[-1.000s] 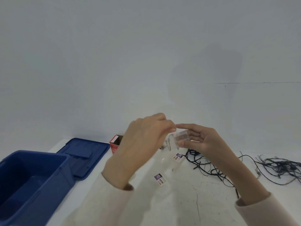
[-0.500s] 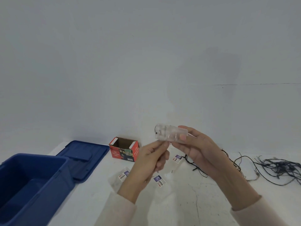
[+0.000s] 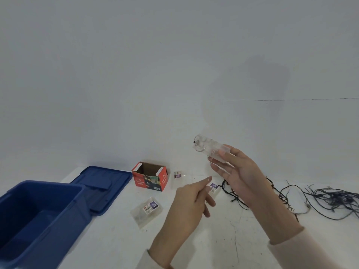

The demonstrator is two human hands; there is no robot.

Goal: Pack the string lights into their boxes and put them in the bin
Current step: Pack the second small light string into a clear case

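- I see the clear box of lights (image 3: 210, 150) raised above the table (image 3: 213, 239), pinched in the right hand (image 3: 240, 177).
- The left hand (image 3: 190, 202) hangs below, forefinger out, holding nothing.
- Red box (image 3: 149, 176) and blue bin (image 3: 38, 220) sit left; dark string lights (image 3: 334, 199) lie right.

Plain pale grey-white wall (image 3: 136, 74) fills the far scene, evenly lit. Thin dark horizontal seam (image 3: 307, 99) at far right. Faint shadow (image 3: 252, 84) on wall. White table (image 3: 223, 239) shows hairline crack (image 3: 236, 237) near.
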